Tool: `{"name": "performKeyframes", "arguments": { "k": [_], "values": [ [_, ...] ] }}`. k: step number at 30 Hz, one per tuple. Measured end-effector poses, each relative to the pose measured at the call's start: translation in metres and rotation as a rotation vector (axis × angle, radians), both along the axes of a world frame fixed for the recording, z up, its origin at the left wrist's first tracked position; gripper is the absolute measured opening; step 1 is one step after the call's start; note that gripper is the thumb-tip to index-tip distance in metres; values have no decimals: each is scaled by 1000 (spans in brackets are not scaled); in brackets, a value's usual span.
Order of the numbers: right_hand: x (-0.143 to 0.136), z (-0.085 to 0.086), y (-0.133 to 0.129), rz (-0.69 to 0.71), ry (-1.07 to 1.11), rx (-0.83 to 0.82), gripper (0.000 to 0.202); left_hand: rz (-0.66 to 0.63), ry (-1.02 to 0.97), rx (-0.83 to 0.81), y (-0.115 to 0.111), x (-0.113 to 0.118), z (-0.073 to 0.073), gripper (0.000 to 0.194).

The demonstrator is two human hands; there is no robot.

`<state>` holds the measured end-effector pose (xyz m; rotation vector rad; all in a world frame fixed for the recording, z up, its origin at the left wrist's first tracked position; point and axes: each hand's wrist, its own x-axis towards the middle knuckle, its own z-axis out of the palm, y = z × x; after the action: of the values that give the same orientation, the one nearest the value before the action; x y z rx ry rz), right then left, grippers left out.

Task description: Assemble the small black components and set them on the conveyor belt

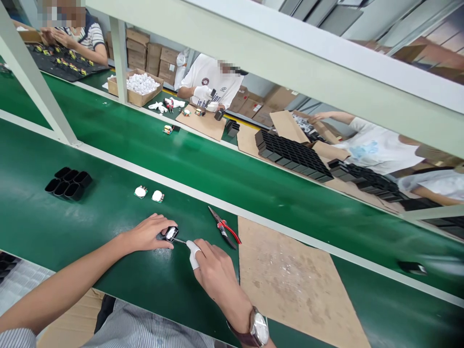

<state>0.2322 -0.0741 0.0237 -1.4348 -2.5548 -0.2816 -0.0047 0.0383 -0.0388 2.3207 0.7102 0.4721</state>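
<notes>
My left hand [154, 233] is closed around a small black plastic case [171, 234], its open end facing right with a white piece inside. My right hand [213, 266] grips a tool with a thin metal shaft [180, 240], whose tip reaches the case opening. The handle is hidden in my fist, so its kind is unclear. A white finger cot [193, 253] covers one finger of that hand. Beyond my hands lie two small circuit boards with white tops, one on the left [140, 192] and one on the right [157, 196]. Red-and-black long-nose pliers [223, 227] rest to the right.
Several empty black cases [68, 183] stand grouped at left on the green bench. A stained cardboard sheet [286, 275] lies at right. Behind a pale rail runs a green conveyor [195, 159], carrying a black case [412, 267]. Co-workers sit across it; a slanted post [39, 82] rises at left.
</notes>
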Motion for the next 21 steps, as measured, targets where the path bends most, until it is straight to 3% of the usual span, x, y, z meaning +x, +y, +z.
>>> {"name": "performKeyframes", "arguments": {
  "k": [14,21],
  "values": [
    [-11,17,12,7,-96,-14,26,-5,-15,1,1,0,0,51],
    [-7,15,16,19,-55,-52,23,-10,-35,-30,2,0,0,50]
  ]
}}
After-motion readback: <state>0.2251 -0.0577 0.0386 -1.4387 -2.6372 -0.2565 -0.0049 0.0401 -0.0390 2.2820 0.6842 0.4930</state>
